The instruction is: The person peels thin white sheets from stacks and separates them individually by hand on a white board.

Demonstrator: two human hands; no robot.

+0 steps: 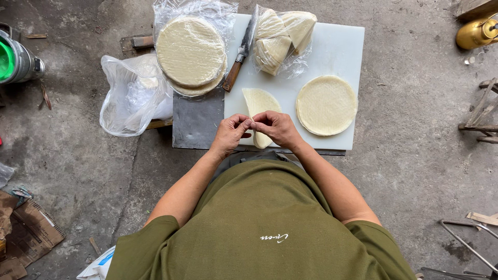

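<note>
Your olive-green shirt fills the bottom of the view, at six o'clock, with both bare forearms reaching up from it to the middle of the scene.

Your left hand and right hand meet over the near edge of the white rectangular plastic cutting board. Both are curled nearly closed, thumbs and fingertips pinched together on the edge of a pale, wedge-shaped cut piece of thin wrapper; they seem to be working at its layers, though the exact pinch is too small to make out. The wedge lies on the board, running from your hands toward twelve o'clock. Wrists are bent slightly inward, elbows out.

As for progress: at three o'clock from your hands one whole pale round wrapper sheet lies flat and uncut on the board. At twelve o'clock a clear plastic bag of cut wrapper wedges sits on the board's far edge, so some cutting looks already done. At eleven o'clock a stack of round wrappers in clear plastic film remains whole, so plenty appears left. A wooden-handled knife lies between stack and bag, untouched.

The board rests on a low dark table. A crumpled clear plastic bag lies at ten o'clock, beside the table on the concrete floor.
</note>
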